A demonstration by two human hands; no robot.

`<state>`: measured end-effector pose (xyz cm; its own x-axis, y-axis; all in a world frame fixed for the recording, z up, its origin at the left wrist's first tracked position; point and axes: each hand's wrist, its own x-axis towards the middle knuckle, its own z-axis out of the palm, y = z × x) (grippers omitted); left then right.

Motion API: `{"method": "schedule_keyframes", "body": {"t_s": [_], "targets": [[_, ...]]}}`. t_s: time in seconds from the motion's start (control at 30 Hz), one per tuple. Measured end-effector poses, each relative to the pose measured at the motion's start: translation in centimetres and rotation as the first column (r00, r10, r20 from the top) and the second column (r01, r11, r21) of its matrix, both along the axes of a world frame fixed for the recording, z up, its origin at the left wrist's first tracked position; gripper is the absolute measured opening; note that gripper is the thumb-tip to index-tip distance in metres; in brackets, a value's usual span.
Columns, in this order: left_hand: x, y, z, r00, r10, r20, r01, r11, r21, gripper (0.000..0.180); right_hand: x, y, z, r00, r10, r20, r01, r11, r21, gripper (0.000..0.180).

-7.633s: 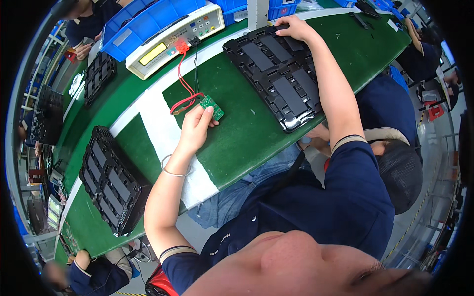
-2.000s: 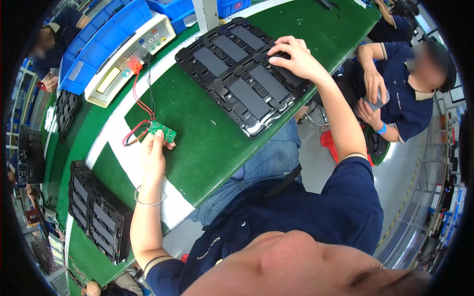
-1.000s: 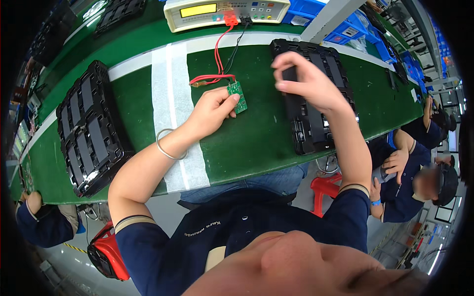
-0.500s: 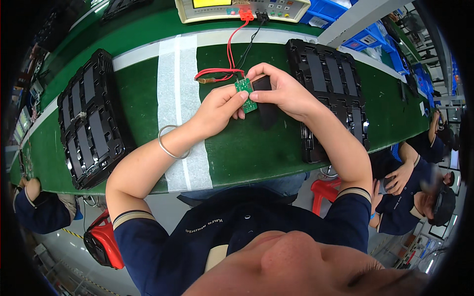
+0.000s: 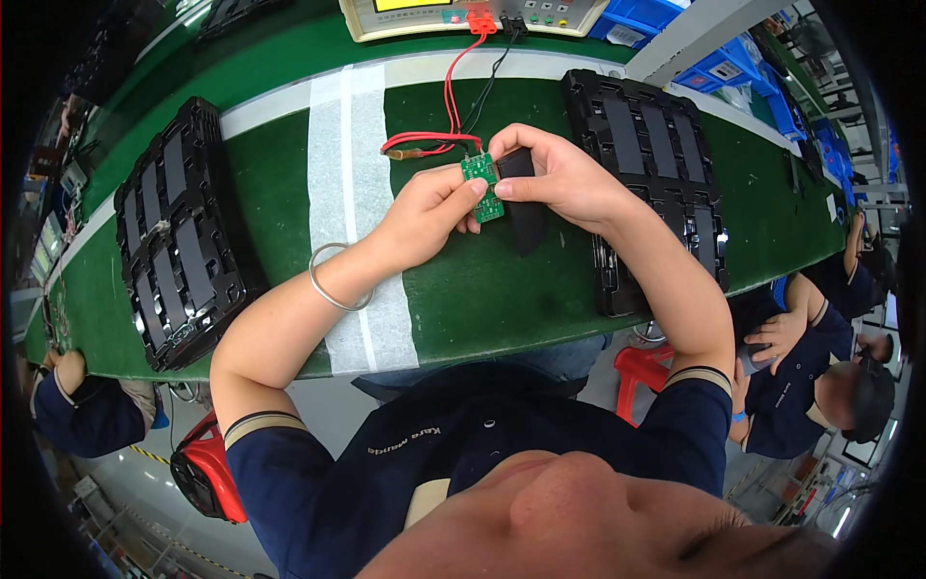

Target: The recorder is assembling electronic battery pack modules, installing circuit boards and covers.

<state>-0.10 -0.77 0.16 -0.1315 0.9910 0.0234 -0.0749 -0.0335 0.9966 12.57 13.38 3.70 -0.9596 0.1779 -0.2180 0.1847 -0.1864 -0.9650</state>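
Observation:
A small green circuit board [image 5: 489, 206] is held up over the bench between both hands. My left hand [image 5: 431, 207] pinches its left edge, the thumb lying on the face. From the other side my right hand [image 5: 550, 179] grips the board's right edge with the thumb, its index finger curled at the top end. Red wires [image 5: 451, 106] and a black wire [image 5: 490, 82] run from a bench meter [image 5: 463, 19] down to the board's top end; their contact is partly hidden by my fingers. A flat black piece [image 5: 522, 217] lies beneath my right hand.
Black plastic trays with several slots stand at the left [image 5: 178, 236] and at the right [image 5: 661, 183]. A pale strip [image 5: 347, 193] crosses the green bench [image 5: 463, 299]. Blue bins [image 5: 728, 72] sit at the back right. Co-workers sit on both sides; a red stool [image 5: 641, 376] is below.
The view has shifted slightly. Both hands keep their hold on the circuit board, and the wires stay at its top end.

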Motion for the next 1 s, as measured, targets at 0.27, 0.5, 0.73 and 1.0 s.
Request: {"method": "schedule_keyframes", "body": {"t_s": [0.27,0.5,0.73,1.0], "targets": [[0.03,0.04,-0.14,0.999,0.0,-0.032,0.0,1.0,0.008,0.024,-0.12,-0.42,-0.1,0.995,-0.057,0.081,0.049,0.994,0.098,0.021],[-0.06,-0.08,-0.2,1.0,-0.006,-0.028,0.006,1.0,0.003,0.024,-0.16,-0.91,0.4,0.99,-0.087,0.108,0.069,0.985,0.16,0.019],[-0.19,0.0,-0.41,0.999,-0.008,-0.045,0.009,1.0,0.005,0.026,-0.11,-0.83,0.18,0.991,-0.096,0.093,0.078,0.98,0.185,0.018],[-0.04,-0.02,-0.02,0.997,-0.005,-0.075,0.005,1.0,-0.001,0.026,-0.04,-0.74,-0.26,0.993,-0.101,0.064,0.088,0.981,0.175,0.019]]}}
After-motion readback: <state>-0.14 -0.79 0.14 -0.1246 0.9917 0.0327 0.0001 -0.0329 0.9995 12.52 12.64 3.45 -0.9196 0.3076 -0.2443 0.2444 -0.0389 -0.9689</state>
